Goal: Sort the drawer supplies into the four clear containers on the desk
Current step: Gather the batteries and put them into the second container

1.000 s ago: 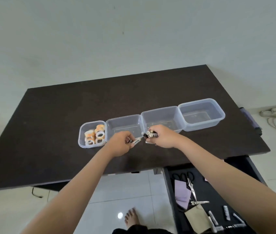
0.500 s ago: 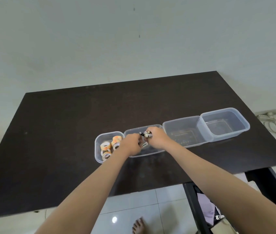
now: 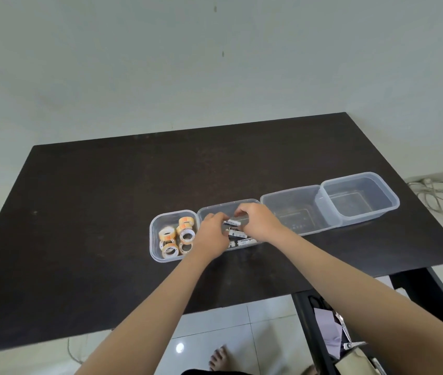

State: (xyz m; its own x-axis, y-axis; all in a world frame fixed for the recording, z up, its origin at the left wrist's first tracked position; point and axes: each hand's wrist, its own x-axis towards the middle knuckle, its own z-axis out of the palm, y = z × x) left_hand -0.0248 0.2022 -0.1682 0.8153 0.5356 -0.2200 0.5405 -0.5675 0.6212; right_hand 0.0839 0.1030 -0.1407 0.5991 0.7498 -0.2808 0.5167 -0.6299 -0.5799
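Both hands, left and right, now reach into the second container, apparently releasing batteries; grips unclear, with two bins right still empty.

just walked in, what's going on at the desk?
A person is sorting drawer supplies into four clear containers lined up on a dark desk. Both hands, the left hand and the right hand, are over the second container, setting down batteries; several already lie in it. The first container holds tape rolls. The third container and fourth container look empty. The open drawer at lower right holds more items.
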